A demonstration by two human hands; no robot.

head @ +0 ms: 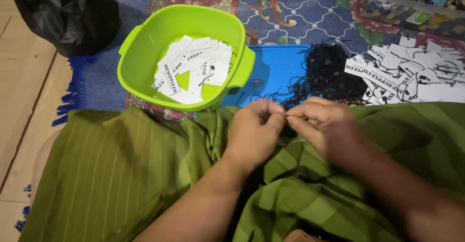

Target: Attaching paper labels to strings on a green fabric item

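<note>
A good share of the work looks done, judging by how things lie: the bright green plastic tub (140, 53), far and to the left, already holds a loose layer of white printed paper tags (193, 67) that covers most of its floor; on the far right a larger heap of similar white paper tags (411, 75) lies spread on the patterned blue floral rug (300, 9), and beside it, on a flat blue plastic lid (273, 70), sits a tangled mound of thin black string loops (329, 70); so much appears left.

The left hand (254, 130) and right hand (324, 125) meet in the middle, over the lap covered in olive-green striped cloth (121, 174); both have fingertips pinched together on a fine black string (286, 110), which runs up toward the mound; it is thin, dark and limp, and blur hides whether a tag hangs on it.

A black plastic bag (68, 14) sits at the far left.
</note>
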